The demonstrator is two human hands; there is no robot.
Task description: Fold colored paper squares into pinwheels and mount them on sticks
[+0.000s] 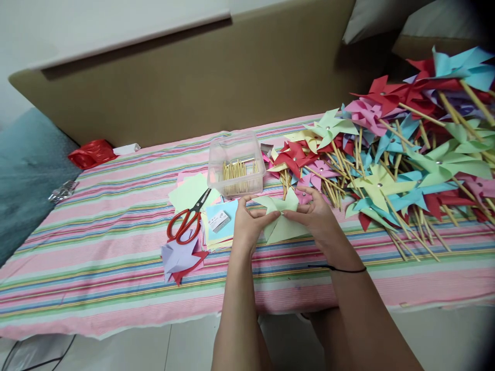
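Observation:
Between my two hands is a pale green paper pinwheel (pixel 284 233), its corners folded in toward the middle. My left hand (pixel 249 220) pinches its left side, thumb near the centre. From the right, my right hand (pixel 312 215) presses another folded corner with its thumb, close to the left thumb. No stick shows on this paper. Just left of my left hand lie square coloured sheets (pixel 222 234) with a small white box (pixel 219 221) on top. Red-handled scissors (pixel 187 219) rest beside them, partly over cut purple paper (pixel 180 257).
A clear plastic box (pixel 235 165) of short wooden sticks stands behind my hands. Many finished pinwheels (pixel 381 183) on sticks are heaped at the right. A red plastic bag (pixel 93 153) and metal clips (pixel 64 190) lie at the far left on the striped cloth (pixel 116 232).

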